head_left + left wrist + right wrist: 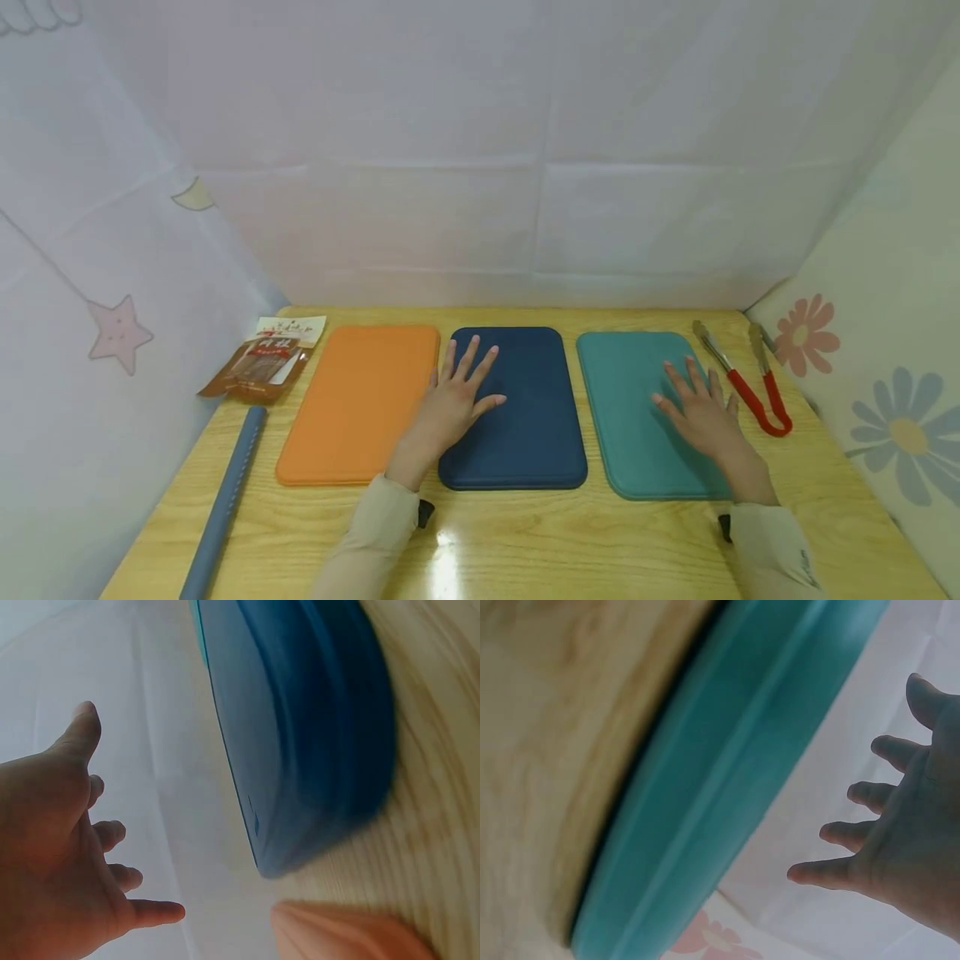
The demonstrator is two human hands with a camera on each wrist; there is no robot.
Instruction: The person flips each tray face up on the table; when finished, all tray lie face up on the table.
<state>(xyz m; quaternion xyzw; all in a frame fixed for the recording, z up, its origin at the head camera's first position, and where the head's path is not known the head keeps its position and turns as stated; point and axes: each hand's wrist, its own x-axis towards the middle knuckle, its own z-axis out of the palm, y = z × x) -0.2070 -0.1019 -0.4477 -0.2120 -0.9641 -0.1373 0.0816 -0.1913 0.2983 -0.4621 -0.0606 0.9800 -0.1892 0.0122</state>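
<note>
Both forearms reach forward from the near edge in light sleeves, palms down. The left hand [448, 410] hovers over the left side of the dark blue pad [525, 433], its fingers spread wide and angled forward and rightward, thumb stretched out to the right; it holds nothing. The right hand [703, 421] is likewise splayed and empty above the right part of the teal pad [630, 417], fingers slanting forward and leftward, thumb out to the left. Both wrist views show a gap between hand and pad. The two pads lie flat, side by side on the wooden table [555, 542], with an orange pad [352, 408] left of them and red-handled tongs [746, 397] just right of the teal one.
</note>
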